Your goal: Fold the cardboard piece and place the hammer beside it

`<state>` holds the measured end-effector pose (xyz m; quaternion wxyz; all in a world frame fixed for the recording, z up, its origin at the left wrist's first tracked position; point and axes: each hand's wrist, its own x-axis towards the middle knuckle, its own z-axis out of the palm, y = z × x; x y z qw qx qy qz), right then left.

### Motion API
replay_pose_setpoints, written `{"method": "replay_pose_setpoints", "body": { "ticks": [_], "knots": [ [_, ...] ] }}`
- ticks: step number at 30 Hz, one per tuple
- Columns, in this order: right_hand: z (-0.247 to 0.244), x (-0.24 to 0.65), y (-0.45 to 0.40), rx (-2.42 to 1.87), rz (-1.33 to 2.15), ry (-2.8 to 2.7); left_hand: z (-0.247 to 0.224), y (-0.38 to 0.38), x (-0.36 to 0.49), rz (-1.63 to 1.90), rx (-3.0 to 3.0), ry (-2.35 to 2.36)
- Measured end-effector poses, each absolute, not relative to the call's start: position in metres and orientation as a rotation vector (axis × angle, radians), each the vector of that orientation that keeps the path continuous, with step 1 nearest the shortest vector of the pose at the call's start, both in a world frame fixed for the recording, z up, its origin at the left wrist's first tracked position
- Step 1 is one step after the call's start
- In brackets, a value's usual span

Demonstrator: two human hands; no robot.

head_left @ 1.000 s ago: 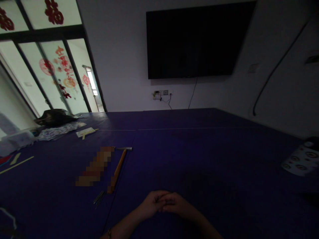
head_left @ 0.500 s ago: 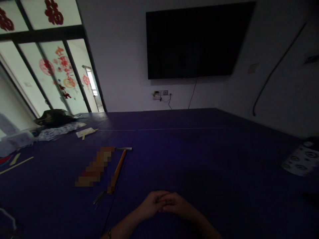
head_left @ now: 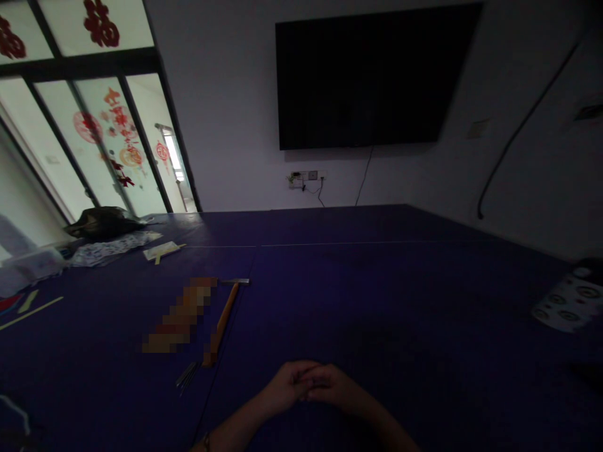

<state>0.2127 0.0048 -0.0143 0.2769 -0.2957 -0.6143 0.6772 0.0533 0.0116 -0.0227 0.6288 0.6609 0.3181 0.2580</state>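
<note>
My left hand point(head_left: 288, 384) and my right hand point(head_left: 333, 386) are clasped together at the near middle of the dark blue table point(head_left: 377, 289). Their fingers fold over one another, and no object shows between them. To the left of them lies a hammer point(head_left: 226, 314) with a wooden handle and a metal head. Several thin metal nails point(head_left: 187, 376) sit by the handle's near end. Beside the hammer is a long brownish piece point(head_left: 181, 317), blurred into blocks, so its kind cannot be made out.
At the far left are a dark bag point(head_left: 101, 221), a patterned cloth or sheet point(head_left: 113, 247), a white packet point(head_left: 162, 250) and thin yellow strips point(head_left: 32, 312). A white patterned cylindrical container point(head_left: 568, 301) stands at the right. Behind the table, a television point(head_left: 372, 75) hangs on the wall.
</note>
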Motion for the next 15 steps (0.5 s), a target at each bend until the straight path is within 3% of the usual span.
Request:
{"method": "replay_pose_setpoints", "body": {
  "ticks": [15],
  "knots": [
    [-0.0093,0.2116,0.0027,-0.789,1.833,-1.635,-0.0202,0.0111,0.0533,0.581,1.525,0.742]
  ]
}}
